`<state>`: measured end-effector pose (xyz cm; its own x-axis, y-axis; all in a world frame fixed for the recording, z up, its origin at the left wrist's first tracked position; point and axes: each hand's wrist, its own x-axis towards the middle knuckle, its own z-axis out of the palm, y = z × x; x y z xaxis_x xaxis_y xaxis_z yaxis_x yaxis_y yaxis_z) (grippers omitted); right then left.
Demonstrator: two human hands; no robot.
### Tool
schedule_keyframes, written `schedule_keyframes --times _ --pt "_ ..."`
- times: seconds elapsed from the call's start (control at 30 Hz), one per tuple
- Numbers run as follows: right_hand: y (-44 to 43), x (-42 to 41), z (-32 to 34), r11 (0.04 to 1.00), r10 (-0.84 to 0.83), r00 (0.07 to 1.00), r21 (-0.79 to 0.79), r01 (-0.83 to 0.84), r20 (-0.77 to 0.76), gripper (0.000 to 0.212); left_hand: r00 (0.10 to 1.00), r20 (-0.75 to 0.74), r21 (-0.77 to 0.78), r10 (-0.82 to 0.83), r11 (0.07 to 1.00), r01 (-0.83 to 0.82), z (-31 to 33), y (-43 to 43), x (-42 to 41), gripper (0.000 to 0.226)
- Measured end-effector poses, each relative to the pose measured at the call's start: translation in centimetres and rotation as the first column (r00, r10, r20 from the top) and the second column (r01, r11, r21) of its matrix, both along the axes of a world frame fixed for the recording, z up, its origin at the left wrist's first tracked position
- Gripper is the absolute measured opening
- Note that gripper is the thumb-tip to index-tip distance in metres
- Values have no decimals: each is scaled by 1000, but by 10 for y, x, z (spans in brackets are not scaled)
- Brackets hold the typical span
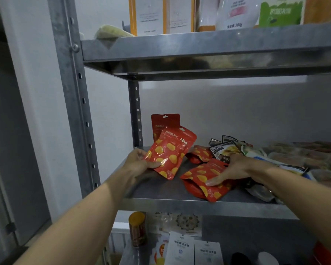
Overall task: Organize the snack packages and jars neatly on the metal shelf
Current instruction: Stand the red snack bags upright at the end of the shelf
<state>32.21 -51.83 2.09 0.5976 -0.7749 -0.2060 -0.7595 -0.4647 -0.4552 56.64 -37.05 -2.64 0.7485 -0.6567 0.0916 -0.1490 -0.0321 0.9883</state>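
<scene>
On the middle board of the metal shelf (pixel 161 190), my left hand (pixel 139 161) grips a red snack pouch (pixel 170 152) printed with yellow chips and holds it tilted above the board. Behind it another red pouch (pixel 164 123) stands upright against the back wall. My right hand (pixel 231 171) lies with thumb and fingers spread on a flat red pouch (pixel 203 178) near the front edge. A further red pouch (pixel 199 154) lies between them, further back.
A jumble of dark and pale snack bags (pixel 229 148) and clear packs (pixel 302 155) fills the right of the board. The upper shelf (pixel 199 46) holds boxes and bags. Below stand an orange-lidded jar (pixel 137 230) and white pouches (pixel 182 249). A steel upright (pixel 78 104) stands at the left.
</scene>
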Motion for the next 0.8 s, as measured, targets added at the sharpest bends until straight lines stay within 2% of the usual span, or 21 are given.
schedule_keyframes --times 0.17,0.27,0.33,0.4,0.53,0.63,0.67,0.8 --pt "-4 3 -6 999 -43 992 9 42 118 140 991 118 62 -58 997 51 0 4 12 73" --pt "-10 3 -10 997 -71 956 33 64 284 113 976 192 65 -103 994 92 2 7 12 72" --pt "-12 4 -12 994 -109 916 67 90 386 105 965 231 69 -127 991 114 3 7 11 66" --pt "-14 6 -15 986 -163 845 123 116 510 100 959 260 74 -117 992 101 2 5 10 65" --pt "-15 11 -21 962 -252 642 257 87 724 98 962 259 59 -88 995 75 -2 -2 11 66" --pt "-18 14 -26 937 -309 507 348 20 805 121 962 256 44 -99 995 90 -2 -5 11 62" --pt "-19 14 -27 925 -332 467 380 -10 819 120 961 257 41 -101 995 94 -2 -6 11 62" --pt "-16 12 -26 916 -328 423 394 -78 845 68 959 268 44 -94 995 85 -5 -11 15 64"
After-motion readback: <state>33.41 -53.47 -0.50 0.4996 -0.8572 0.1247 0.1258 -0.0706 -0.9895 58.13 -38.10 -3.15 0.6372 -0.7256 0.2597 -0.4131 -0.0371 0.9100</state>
